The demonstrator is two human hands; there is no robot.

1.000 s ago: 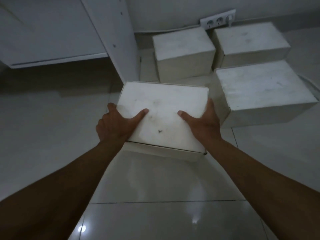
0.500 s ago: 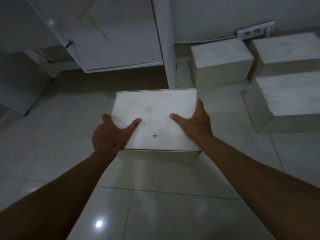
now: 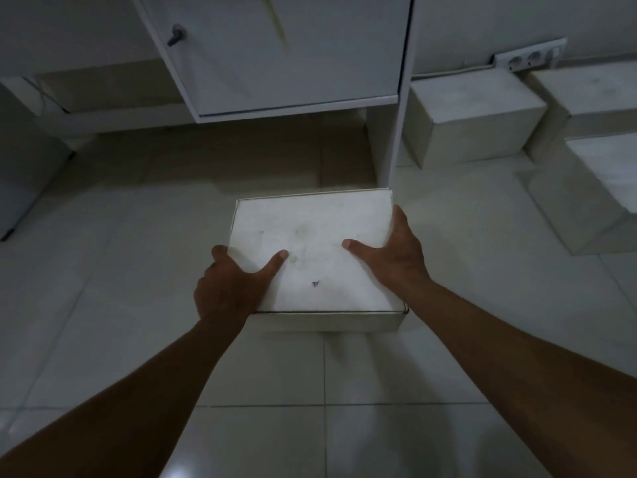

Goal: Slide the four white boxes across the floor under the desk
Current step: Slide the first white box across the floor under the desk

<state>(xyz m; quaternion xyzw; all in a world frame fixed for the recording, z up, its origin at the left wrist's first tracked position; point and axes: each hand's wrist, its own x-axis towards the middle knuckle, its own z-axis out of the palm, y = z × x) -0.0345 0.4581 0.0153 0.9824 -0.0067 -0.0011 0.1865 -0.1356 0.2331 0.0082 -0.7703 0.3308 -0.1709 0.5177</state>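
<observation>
A flat white box (image 3: 312, 236) lies on the tiled floor in the middle of the view, just in front of the desk's right leg panel (image 3: 400, 108). My left hand (image 3: 231, 288) grips its near left corner, thumb on the lid. My right hand (image 3: 393, 253) clasps its right side, thumb on top. Three more white boxes stand to the right of the desk: one by the wall (image 3: 472, 115), one at the far right (image 3: 596, 88), and a nearer one (image 3: 599, 191) cut off by the frame edge. The desk's cabinet door (image 3: 286, 50) hangs above the dark floor space.
A white socket strip (image 3: 527, 58) with a cable runs along the wall behind the boxes. A grey panel (image 3: 20, 174) stands at the left edge. Glossy floor tiles (image 3: 138, 236) spread in front of the desk.
The box has slid left across the floor with both hands on it, away from the other three boxes. It now lies in front of the opening under the desk.
</observation>
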